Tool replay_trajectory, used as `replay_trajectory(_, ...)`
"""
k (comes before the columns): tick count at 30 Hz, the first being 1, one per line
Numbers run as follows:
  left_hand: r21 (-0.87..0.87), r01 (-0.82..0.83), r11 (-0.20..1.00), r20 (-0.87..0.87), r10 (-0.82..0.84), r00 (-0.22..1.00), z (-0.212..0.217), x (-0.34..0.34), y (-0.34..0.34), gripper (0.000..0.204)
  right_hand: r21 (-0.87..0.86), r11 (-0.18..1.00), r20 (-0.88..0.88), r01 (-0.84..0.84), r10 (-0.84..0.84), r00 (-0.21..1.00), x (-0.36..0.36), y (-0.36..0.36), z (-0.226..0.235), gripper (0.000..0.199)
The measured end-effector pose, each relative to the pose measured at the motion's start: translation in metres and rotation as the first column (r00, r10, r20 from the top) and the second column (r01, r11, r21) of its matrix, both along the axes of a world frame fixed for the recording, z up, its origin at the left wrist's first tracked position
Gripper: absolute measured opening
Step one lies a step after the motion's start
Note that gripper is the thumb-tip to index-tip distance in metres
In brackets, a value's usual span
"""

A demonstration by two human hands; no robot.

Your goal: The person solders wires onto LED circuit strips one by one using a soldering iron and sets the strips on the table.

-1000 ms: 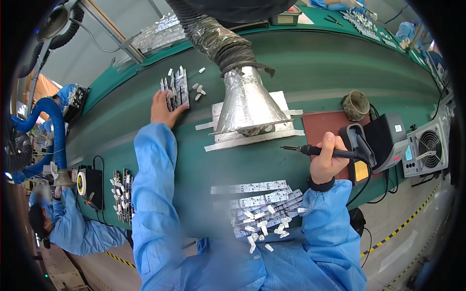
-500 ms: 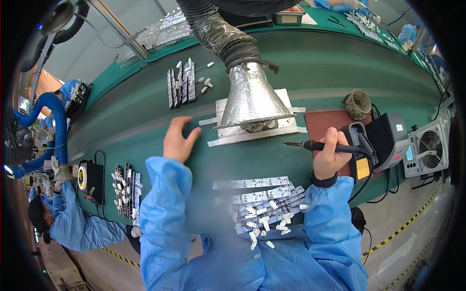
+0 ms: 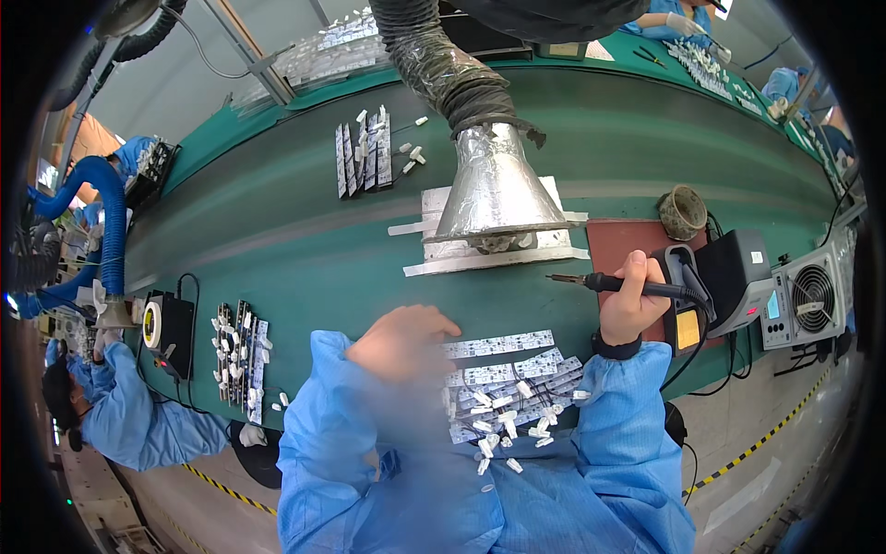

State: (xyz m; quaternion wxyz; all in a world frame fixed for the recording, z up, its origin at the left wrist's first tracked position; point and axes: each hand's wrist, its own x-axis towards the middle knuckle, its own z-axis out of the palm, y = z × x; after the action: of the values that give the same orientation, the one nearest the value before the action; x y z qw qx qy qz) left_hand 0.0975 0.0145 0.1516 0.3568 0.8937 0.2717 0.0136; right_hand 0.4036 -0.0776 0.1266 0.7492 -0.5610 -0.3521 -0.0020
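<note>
**Green worktop with strips, a foil hood and a soldering iron**

Green and matte, the worktop (image 3: pixel 277 240) fills the middle of the view and bends toward the rim. At the far left a ribbed blue hose (image 3: pixel 111 212) curves down, and below it another person in a blue coat (image 3: pixel 120 415) is partly cut off by the dark edge. Next to a small black box (image 3: pixel 168 325) lies a group of dark strips with white parts (image 3: pixel 240 355) on them.

The left hand (image 3: pixel 401 342) hovers over the near edge of the worktop, just beside the pale narrow strips (image 3: pixel 503 374). It is blurred, so I cannot tell if the fingers are released or holding something. The strips lie in a loose pile between the two blue sleeves, and small white pieces (image 3: pixel 503 443) are scattered on them and on the person's lap.

Farther back, more strips (image 3: pixel 365 152) lie in a row. In the centre a wrinkled silver foil hood (image 3: pixel 498 189), cone-shaped, hangs from a flexible duct above white flat pieces (image 3: pixel 489 249); what is under its mouth is hidden.

The right hand (image 3: pixel 632 300) is clenched around the black soldering iron (image 3: pixel 600 282), with its thin tip pointing left above the worktop. Behind it are a brown mat (image 3: pixel 618 245), a round holder of metal wool (image 3: pixel 681 210), a dark station box (image 3: pixel 738 277) and a grey fan (image 3: pixel 812 295).
</note>
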Motion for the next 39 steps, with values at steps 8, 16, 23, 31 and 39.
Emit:
replay_trajectory(8,-0.117,-0.064,0.991,0.108,0.077,0.991,-0.010,-0.009,0.003,0.030,0.067,0.997,-0.054,0.043,-0.040,0.998,-0.006,-0.003,0.009,0.039)
replay_trajectory(16,-0.562,-0.295,0.773,0.131,0.435,0.891,-0.006,0.006,-0.004,0.040,0.286,0.958,-0.021,-0.022,0.029,0.999,-0.027,-0.001,0.014,0.037)
replay_trajectory(23,-0.478,-0.246,0.843,0.274,0.409,0.871,-0.020,0.014,-0.017,0.038,0.042,0.930,0.419,-0.365,0.315,0.852,-0.047,-0.010,0.017,0.031)
replay_trajectory(31,-0.414,-0.258,0.873,0.345,0.413,0.843,-0.020,0.023,-0.022,0.038,0.110,0.854,0.569,-0.509,0.366,0.737,-0.063,-0.002,0.015,0.031)
replay_trajectory(39,-0.361,-0.289,0.887,0.366,0.420,0.831,-0.014,0.026,-0.027,0.038,0.081,0.814,0.579,-0.575,0.431,0.692,-0.061,-0.002,0.013,0.019)
